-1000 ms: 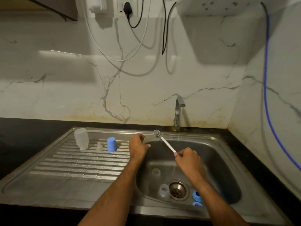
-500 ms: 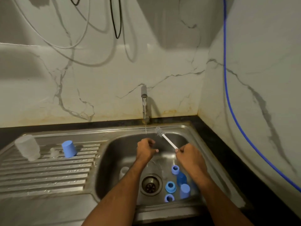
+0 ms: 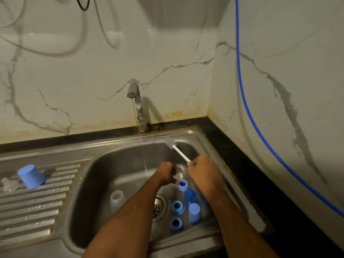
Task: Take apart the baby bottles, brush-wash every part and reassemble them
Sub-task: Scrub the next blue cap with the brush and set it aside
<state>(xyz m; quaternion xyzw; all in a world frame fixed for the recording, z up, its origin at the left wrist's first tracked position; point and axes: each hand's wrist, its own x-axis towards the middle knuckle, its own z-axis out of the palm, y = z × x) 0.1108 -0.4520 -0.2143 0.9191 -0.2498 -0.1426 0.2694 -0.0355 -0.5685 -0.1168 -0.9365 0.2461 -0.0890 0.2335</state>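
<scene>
My right hand (image 3: 203, 169) grips the white handle of a small bottle brush (image 3: 175, 148), its grey bristle head pointing up and left. My left hand (image 3: 167, 174) pinches a small clear part (image 3: 178, 175), a teat by the look of it, just right of the thin water stream. In the sink basin (image 3: 115, 164) lie several blue collars, one of them (image 3: 177, 207) by the drain, a blue cap (image 3: 194, 213), a blue bottle (image 3: 190, 196) and a clear bottle (image 3: 116, 199).
The tap (image 3: 136, 105) runs a thin stream into the basin. On the ribbed drainboard (image 3: 37, 207) at left stand a blue cap (image 3: 31, 176) upside down and a clear part (image 3: 8, 183). A blue cable (image 3: 247, 101) hangs along the right wall.
The view has swung right and down, bringing the basin's blue parts into sight. My left hand has moved under the tap beside the right hand, with a clear part now showing in its fingers.
</scene>
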